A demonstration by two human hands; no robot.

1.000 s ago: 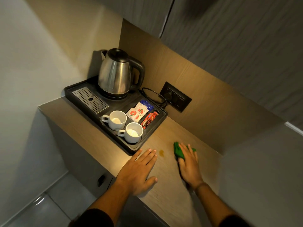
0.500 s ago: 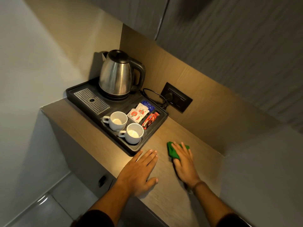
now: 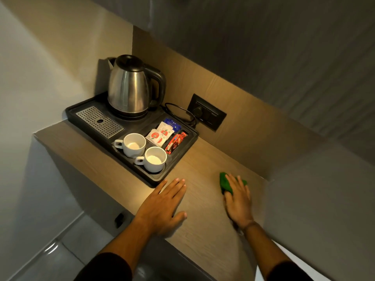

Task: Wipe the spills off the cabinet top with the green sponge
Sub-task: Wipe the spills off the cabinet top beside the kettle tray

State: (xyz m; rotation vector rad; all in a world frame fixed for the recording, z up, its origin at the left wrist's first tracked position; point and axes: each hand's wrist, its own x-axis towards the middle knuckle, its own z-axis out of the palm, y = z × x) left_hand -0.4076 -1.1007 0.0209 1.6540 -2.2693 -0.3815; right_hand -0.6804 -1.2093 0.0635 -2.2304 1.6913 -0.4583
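Note:
The wooden cabinet top runs from the left corner to the right wall. My right hand lies flat on the green sponge, pressing it onto the wood near the right wall; most of the sponge is hidden under my fingers. My left hand rests flat on the cabinet top with fingers spread, just in front of the black tray, and holds nothing. No stain shows on the wood between my hands.
A black tray at the left holds a steel kettle, two white cups, a drip grate and sachets. A wall socket with a cable sits behind. A wall closes in the right side.
My right hand slid the sponge left over a small brown spot, then back right. The spot seen one second ago no longer shows. My left hand stayed put.

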